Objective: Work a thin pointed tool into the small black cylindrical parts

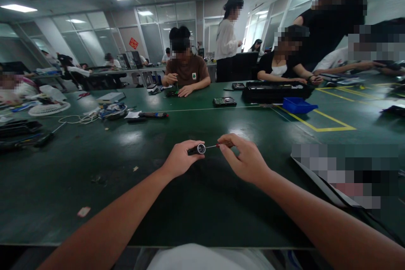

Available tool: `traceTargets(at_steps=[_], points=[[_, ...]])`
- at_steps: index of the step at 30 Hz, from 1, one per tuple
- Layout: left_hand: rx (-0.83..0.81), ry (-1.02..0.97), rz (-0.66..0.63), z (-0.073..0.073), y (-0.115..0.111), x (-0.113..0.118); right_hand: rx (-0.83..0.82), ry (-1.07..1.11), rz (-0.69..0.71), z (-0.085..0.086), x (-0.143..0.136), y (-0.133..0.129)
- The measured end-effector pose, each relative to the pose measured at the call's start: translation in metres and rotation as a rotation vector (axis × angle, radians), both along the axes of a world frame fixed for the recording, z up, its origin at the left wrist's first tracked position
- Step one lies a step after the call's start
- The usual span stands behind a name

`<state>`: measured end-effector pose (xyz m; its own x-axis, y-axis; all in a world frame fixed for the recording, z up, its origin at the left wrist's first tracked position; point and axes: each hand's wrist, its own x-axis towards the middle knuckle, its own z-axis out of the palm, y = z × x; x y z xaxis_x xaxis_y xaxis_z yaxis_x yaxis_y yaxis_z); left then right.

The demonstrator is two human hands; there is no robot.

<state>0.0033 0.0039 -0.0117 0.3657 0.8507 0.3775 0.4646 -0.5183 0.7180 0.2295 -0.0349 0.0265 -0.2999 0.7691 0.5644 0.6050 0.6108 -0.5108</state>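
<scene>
Above the green table my left hand (182, 158) is closed around a small black cylinder (200, 149) with a silvery round end, which looks like a flashlight head. That round end faces me and slightly right. My right hand (243, 156) pinches the red handle of a thin screwdriver (212, 147), its shaft pointing left. The screwdriver's tip meets the rim of the cylinder's round end; whether it is inside or only touching, I cannot tell. Most of the cylinder's body is hidden behind my left fingers.
The green table (142, 206) stretches ahead. A blue tray (299, 105), an open hard drive (224, 101) and a long black casing (276, 92) lie beyond my hands. A pen-like tool (154, 114), cables (112, 111) and a white fan grille (49, 108) are to the left. Co-workers sit opposite.
</scene>
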Motion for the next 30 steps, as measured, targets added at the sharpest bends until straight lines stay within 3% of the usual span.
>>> traceTargets(at_steps=[5,10,17,25,30], points=[[-0.026,0.032,-0.023,0.0043,-0.0044,0.0033,-0.03,-0.047,-0.098,0.0004,-0.0006,0.0011],[-0.017,0.033,-0.016,0.0048,-0.0045,0.0025,0.003,-0.053,-0.026,0.0011,-0.0024,-0.0008],[-0.003,0.041,-0.023,0.0013,-0.005,0.0023,-0.11,-0.127,-0.11,0.0014,0.0002,0.0048],[-0.021,0.033,0.034,0.0048,-0.0047,0.0013,-0.095,-0.048,0.009,0.001,0.0005,0.0036],[-0.014,0.033,0.038,0.0027,-0.0032,-0.0011,-0.171,-0.066,-0.043,0.0018,0.001,0.0049]])
